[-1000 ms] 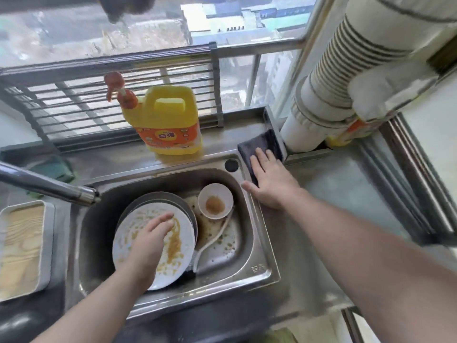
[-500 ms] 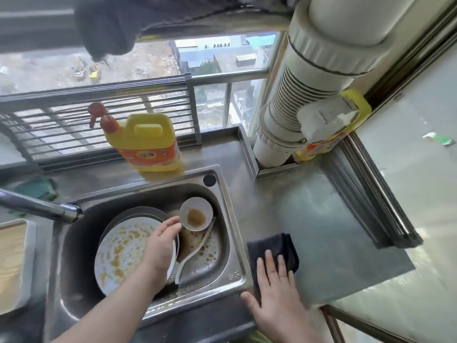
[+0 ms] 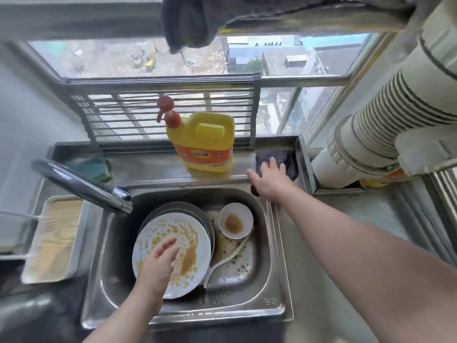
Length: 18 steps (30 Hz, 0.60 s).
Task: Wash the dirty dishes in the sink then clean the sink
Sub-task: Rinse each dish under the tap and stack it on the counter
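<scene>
A steel sink [image 3: 277, 246] holds a white plate [image 3: 193, 233] smeared with yellow-brown sauce, lying on a darker plate [image 3: 197, 211]. A small white bowl [image 3: 236, 224] with brown residue sits at the back right, and a white spoon [image 3: 230, 258] lies on the stained sink bottom. My left hand [image 3: 157, 266] rests with straight fingers on the white plate. My right hand [image 3: 269, 180] presses flat on a dark cloth [image 3: 288, 160] on the ledge behind the sink's right corner.
A yellow detergent jug [image 3: 205, 142] with a red pump stands on the back ledge. A green sponge [image 3: 95, 168] lies at the ledge's left. The tap [image 3: 81, 188] reaches over the sink's left side. A white tray [image 3: 53, 238] sits left of the sink, a ribbed duct [image 3: 385, 120] right.
My right hand has slid the dark cloth from the counter's front edge back up to the ledge beside the detergent jug. My left hand stays on the plate, shifted slightly toward its middle.
</scene>
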Each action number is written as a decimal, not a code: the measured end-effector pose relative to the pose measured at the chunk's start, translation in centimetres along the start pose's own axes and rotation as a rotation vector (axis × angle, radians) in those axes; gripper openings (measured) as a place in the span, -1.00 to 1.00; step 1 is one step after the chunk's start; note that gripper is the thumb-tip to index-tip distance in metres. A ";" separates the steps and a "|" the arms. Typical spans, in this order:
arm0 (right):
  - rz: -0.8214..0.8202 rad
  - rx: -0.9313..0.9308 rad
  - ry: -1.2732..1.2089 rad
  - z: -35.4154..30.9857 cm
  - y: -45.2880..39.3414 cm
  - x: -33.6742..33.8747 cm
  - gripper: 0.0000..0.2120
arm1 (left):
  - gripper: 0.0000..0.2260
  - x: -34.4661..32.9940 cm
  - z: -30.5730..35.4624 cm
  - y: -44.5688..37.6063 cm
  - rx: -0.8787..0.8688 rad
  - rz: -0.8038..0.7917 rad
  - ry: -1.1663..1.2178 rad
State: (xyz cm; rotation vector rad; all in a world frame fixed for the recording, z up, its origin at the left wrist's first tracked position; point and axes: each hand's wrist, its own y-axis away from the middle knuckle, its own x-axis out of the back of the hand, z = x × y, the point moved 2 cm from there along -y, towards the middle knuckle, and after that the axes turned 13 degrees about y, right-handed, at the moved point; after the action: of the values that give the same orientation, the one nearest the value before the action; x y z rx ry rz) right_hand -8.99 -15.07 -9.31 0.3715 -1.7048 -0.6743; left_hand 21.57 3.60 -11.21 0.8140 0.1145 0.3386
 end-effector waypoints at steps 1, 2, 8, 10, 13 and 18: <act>0.013 -0.019 0.030 -0.4 -0.4 0.7 -0.24 | -0.76 0.8 0.0 -0.3 0.000 0.034 -0.009; 0.071 -0.051 0.077 -0.8 -0.2 0.9 -0.31 | -0.75 1.6 0.1 -0.7 -0.001 0.072 -0.015; 0.287 0.282 -0.426 -8.3 10.3 -6.2 -0.69 | -0.72 6.4 3.9 -3.0 -0.132 0.259 0.132; 0.168 0.412 -0.520 -12.2 12.5 -7.5 -0.72 | -0.77 7.1 5.3 -3.8 -0.178 0.248 0.189; 0.119 0.555 -0.651 -17.9 12.0 -5.6 -0.72 | -0.79 7.1 6.7 -4.7 -0.128 0.176 0.226; -0.043 0.557 -0.500 -25.6 7.4 -1.3 -0.91 | -0.47 6.6 9.0 -5.7 0.146 0.017 0.535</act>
State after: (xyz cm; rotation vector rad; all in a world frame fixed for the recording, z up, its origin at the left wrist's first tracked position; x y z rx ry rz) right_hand 16.82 -14.52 -2.52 0.6691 -2.3688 -0.3199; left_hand 31.30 -4.00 -9.08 0.8523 0.6384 0.5640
